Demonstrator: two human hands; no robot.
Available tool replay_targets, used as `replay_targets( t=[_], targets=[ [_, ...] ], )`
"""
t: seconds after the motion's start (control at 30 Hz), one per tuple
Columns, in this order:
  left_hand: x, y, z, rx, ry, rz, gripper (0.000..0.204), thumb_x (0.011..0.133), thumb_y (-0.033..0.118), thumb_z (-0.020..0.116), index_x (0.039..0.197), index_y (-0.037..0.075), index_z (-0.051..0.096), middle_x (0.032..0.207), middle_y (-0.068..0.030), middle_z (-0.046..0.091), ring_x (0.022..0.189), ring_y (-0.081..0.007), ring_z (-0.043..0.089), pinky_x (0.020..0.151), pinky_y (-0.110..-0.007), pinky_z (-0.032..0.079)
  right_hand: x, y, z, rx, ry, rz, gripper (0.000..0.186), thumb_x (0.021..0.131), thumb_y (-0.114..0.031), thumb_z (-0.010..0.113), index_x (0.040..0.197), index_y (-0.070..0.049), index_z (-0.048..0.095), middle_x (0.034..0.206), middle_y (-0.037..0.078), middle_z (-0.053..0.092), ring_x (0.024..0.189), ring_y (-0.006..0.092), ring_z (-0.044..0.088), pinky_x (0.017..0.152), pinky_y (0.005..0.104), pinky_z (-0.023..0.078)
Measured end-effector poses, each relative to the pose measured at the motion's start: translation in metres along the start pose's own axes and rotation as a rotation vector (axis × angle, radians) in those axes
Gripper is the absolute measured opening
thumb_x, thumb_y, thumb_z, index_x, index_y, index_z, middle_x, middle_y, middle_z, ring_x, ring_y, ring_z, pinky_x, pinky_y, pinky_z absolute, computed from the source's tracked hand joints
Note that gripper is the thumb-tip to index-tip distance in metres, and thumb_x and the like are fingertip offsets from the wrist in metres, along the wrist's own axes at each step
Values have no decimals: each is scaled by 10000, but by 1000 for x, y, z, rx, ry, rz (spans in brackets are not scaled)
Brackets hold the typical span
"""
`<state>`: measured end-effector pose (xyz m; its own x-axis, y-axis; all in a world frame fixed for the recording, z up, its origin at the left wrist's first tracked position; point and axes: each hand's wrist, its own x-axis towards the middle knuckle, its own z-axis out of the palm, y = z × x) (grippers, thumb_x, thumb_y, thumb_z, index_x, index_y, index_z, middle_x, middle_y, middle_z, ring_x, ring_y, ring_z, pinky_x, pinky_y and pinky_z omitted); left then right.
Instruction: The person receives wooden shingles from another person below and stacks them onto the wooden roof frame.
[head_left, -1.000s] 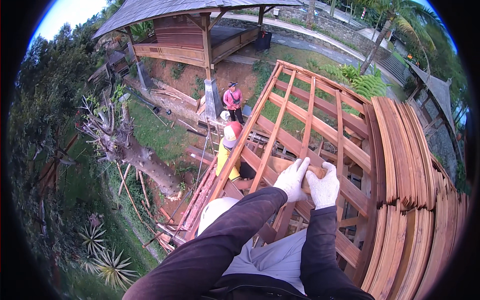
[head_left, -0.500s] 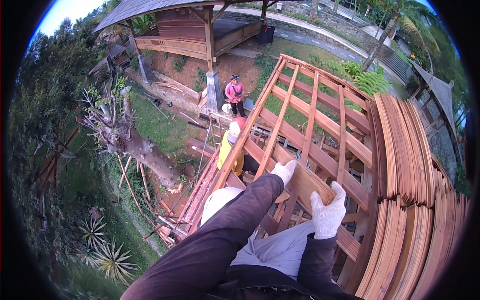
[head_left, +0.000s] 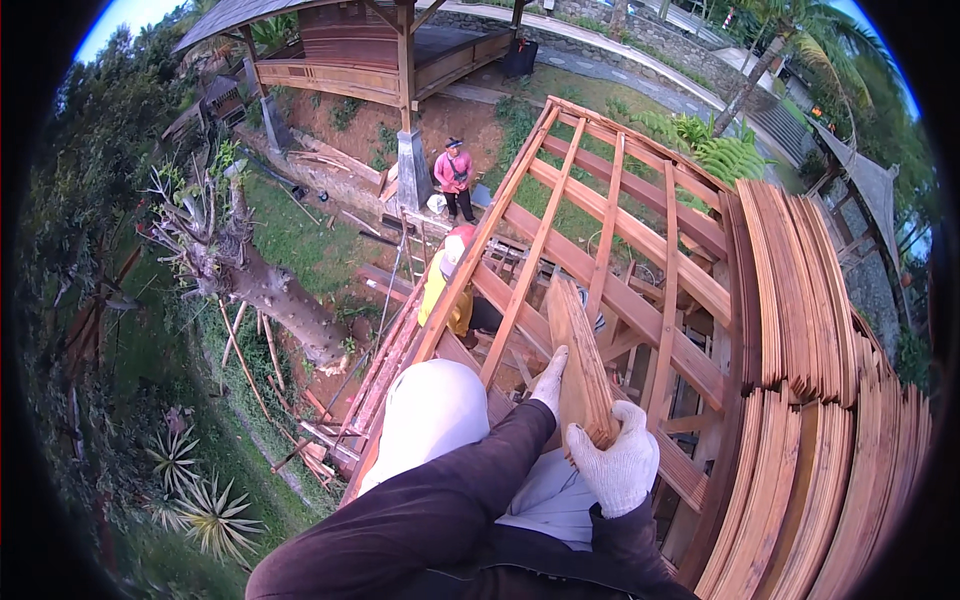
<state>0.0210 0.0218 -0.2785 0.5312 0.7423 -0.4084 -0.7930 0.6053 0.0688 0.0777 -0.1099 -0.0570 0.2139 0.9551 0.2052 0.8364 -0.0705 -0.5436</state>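
I hold a short wooden board point(head_left: 575, 345) between my hands above the open roof frame, its far end pointing away from me and slightly left. My left hand point(head_left: 549, 382), in a white knitted glove, grips its left edge. Around the near end and right edge curls my right hand point(head_left: 622, 460), gloved the same way. The undersides of both hands are hidden. Below the board run the roof battens point(head_left: 612, 220) and wider rafters point(head_left: 640, 310). My light-trousered knee point(head_left: 430, 410) is beside my left arm.
Overlapping wooden shingles point(head_left: 790, 290) cover the roof on the right. A co-worker in a yellow top and red headwear point(head_left: 455, 250) is low by the frame's left edge. Another person in pink point(head_left: 453, 175) stands on the ground beyond. Left, a cut-back tree point(head_left: 280, 300) rises.
The board has swung from lying crosswise to pointing away from me, both hands still on it. My hands have shifted slightly left and nearer. The white-clad knee shows more.
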Motion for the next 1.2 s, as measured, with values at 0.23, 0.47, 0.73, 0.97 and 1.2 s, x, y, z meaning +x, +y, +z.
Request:
replay_targets(
  t=[0.23, 0.47, 0.73, 0.97, 1.2],
  targets=[
    [-14, 12, 2, 93, 17, 31, 496, 1044, 505, 576, 1397, 155, 592, 1241, -100, 694, 1072, -264, 686, 931, -456, 583, 110, 63, 41, 558, -57, 162, 648, 930, -375, 766, 1363, 63, 565, 1246, 251, 673, 1179, 277, 668, 1013, 376, 510],
    [12, 8, -36, 31, -16, 78, 588, 1005, 507, 653, 1450, 132, 568, 1320, -104, 681, 1135, -264, 678, 1001, -419, 556, 159, 94, 144, 234, -591, 97, 935, 851, -379, 775, 1531, 109, 358, 1522, 367, 445, 1433, 419, 469, 1187, 405, 376],
    [-1, -3, -24, 85, 17, 39, 584, 1006, 517, 648, 1457, 158, 557, 1318, -91, 686, 1142, -249, 681, 1003, -420, 553, 150, 84, 114, 463, -642, 228, 981, 815, -274, 838, 1544, 143, 329, 1540, 303, 464, 1443, 344, 464, 1191, 360, 370],
    [3, -3, -18, 90, 11, 38, 561, 1023, 504, 624, 1473, 180, 538, 1341, -83, 673, 1168, -254, 667, 1029, -427, 536, 158, 113, 131, 399, -644, 177, 929, 826, -292, 817, 1529, 128, 376, 1539, 302, 470, 1427, 355, 486, 1182, 368, 382],
    [1, -2, -19, 24, 7, 5, 499, 1035, 446, 633, 1446, 173, 553, 1312, -87, 679, 1148, -241, 673, 1012, -405, 550, 157, 100, 121, 361, -658, 160, 906, 837, -302, 792, 1516, 139, 385, 1531, 313, 472, 1431, 360, 481, 1190, 366, 371]
  ],
)
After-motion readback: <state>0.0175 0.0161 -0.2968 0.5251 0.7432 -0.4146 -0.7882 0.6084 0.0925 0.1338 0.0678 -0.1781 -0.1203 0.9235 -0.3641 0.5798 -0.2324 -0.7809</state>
